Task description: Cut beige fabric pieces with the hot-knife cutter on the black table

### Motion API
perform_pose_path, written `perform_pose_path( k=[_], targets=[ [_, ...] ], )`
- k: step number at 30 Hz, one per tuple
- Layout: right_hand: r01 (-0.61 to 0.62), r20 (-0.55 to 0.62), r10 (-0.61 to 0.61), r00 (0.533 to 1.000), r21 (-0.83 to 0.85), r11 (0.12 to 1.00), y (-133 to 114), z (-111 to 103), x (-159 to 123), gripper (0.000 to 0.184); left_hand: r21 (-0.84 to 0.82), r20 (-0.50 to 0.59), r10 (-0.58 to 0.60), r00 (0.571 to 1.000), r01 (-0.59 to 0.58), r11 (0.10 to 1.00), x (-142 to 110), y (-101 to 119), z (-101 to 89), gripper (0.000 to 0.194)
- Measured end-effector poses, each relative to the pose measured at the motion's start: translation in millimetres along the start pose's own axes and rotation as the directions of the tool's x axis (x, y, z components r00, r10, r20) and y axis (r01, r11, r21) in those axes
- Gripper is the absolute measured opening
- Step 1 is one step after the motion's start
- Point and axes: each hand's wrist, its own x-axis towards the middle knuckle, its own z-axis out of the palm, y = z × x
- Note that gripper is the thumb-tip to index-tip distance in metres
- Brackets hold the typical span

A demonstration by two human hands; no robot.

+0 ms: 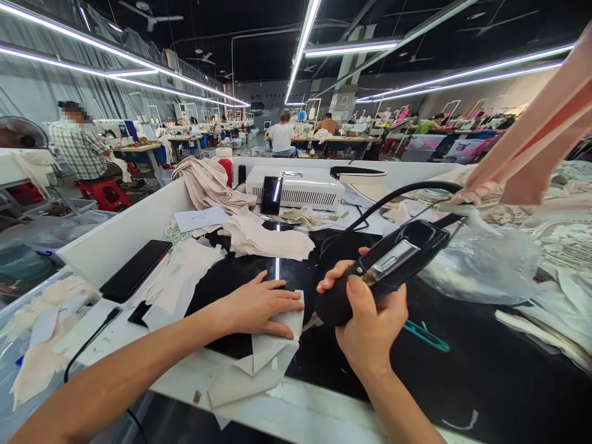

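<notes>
My left hand [263,308] lies flat with fingers spread, pressing on some off-white fabric pieces [252,388] at the front edge of the black work surface. Part of that fabric is hidden under the palm, and the rest hangs over the edge. My right hand [370,327] is wrapped round a black corded handheld power tool [393,259] with a silver plate on its side. The rounded end of the tool is close to the right edge of the fabric; whether they touch I cannot tell. A slim teal tool [428,336] lies just right of my right hand.
A stack of cream fabric pieces [268,237] sits behind my left hand. Further back are a phone [271,195] and a white vented box [300,188]. A black phone-like device [135,270] rests at left. Plastic bags [481,265] and pink strips [536,117] are at right.
</notes>
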Motion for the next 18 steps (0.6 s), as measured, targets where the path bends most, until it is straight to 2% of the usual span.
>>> perform_pose_path(
  k=[4, 9, 14, 18],
  targets=[
    [-0.008, -0.002, 0.008, 1.0, 0.011, 1.0, 0.3, 0.8, -0.1, 0.038, 0.031, -0.067, 0.052, 0.996, -0.05, 0.998, -0.8, 3.8, 0.9, 0.053],
    [0.003, -0.004, -0.003, 1.0, 0.016, 1.0, -0.4, 2.8, 0.5, 0.036, 0.044, -0.05, 0.128, 0.99, -0.126, 0.991, 0.0, 8.5, -2.1, 0.02],
    [-0.001, -0.001, 0.001, 1.0, 0.034, 0.999, -4.2, 6.4, 2.7, 0.031, 0.018, -0.024, 0.105, 0.994, -0.105, 0.994, 0.6, 8.9, -3.2, 0.018],
    [0.003, -0.028, -0.002, 1.0, 0.04, 0.999, -8.6, 9.5, 5.0, 0.034, -0.013, -0.02, 0.1, 0.995, -0.101, 0.995, 1.3, 6.6, -2.1, 0.018]
  ],
)
